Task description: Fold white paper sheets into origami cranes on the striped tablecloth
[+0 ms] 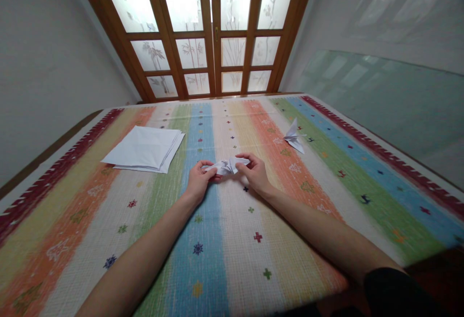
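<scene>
Between my two hands is a small folded white paper piece [227,166], held just over the middle of the table. My left hand [201,178] pinches its left end between thumb and fingers. At the other end, my right hand [254,172] grips the paper the same way, thumb toward me. The piece has several creased layers and a gathered middle; its exact shape is partly hidden by my fingers. To the right, apart from my hands, a finished-looking white origami crane [295,136] rests on the cloth with its pointed wings spread.
A loose stack of white square paper sheets [145,148] lies on the left side. Under everything is a striped, patterned tablecloth [239,259]. Beyond the table's far edge stand wooden doors with glass panes [192,53]. A glass panel [391,99] leans along the right wall.
</scene>
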Available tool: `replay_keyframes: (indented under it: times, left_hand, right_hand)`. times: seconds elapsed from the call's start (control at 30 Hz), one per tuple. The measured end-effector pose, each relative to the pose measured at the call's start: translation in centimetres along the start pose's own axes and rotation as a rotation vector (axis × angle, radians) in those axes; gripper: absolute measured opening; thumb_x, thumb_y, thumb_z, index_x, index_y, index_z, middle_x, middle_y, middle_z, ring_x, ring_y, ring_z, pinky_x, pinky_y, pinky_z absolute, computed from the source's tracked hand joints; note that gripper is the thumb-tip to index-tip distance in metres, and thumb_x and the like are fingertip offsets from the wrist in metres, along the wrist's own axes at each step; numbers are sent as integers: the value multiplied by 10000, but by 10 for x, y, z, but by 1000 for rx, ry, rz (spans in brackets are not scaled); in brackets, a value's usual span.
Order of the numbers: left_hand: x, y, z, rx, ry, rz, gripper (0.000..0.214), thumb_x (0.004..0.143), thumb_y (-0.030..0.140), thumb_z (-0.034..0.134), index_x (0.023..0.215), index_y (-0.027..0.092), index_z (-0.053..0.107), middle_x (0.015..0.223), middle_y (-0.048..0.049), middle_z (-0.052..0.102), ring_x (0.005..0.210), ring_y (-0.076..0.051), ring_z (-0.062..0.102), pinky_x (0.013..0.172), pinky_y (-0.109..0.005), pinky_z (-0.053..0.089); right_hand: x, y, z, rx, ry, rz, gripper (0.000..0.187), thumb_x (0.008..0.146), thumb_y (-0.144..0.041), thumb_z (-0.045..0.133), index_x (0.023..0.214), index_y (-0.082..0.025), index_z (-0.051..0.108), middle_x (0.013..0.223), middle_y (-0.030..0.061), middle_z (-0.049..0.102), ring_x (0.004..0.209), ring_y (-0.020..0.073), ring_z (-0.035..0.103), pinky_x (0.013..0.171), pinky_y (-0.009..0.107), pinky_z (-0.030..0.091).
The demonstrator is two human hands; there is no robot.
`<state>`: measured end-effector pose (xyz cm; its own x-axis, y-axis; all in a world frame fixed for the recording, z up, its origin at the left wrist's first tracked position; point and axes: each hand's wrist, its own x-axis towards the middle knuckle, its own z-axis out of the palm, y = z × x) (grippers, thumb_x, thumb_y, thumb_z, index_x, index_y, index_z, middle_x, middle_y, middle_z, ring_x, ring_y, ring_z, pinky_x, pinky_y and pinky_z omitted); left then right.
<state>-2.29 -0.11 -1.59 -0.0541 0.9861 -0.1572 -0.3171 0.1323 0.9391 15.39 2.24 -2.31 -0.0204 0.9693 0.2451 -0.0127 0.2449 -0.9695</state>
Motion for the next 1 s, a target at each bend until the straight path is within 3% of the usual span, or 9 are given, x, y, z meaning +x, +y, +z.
replay_keyframes:
  times: [0.17,0.33,0.5,0.7,1.0]
  left_hand:
    - [5,1,-4,-87,-4,16,390,562,310,815,808,149,559,627,-9,689,546,-152,665,548,-248,534]
    - [10,0,-7,-108,85,48,357,523,308,844,763,114,666,616,-9,682,527,-122,635,549,-237,529]
    - [12,0,-9,-199,96,72,299,525,232,847,766,125,706,641,-12,697,513,-114,632,558,-241,542]
    - [14,6,-11,-372,119,31,111,675,99,740,751,154,682,672,-14,711,589,-110,665,588,-213,553]
    - [18,8,-17,-446,159,10,112,779,51,595,786,146,655,632,-17,678,574,-114,660,605,-225,554]
  right_hand:
    - [5,3,0,139,19,200,258,642,-411,725,719,-170,674,608,10,661,510,130,579,512,253,470]
    - [9,6,-2,348,48,316,256,564,-370,798,659,-162,684,601,8,663,508,107,569,489,223,470]
    - [14,8,-6,459,46,357,265,546,-305,837,724,-167,697,658,-1,685,534,95,586,495,204,490]
    - [16,10,-10,568,27,373,200,616,-255,814,749,-185,682,674,-12,683,545,92,609,477,177,504]
    - [16,5,-10,611,41,415,149,677,-198,758,814,-192,699,683,-10,703,547,92,634,470,157,514]
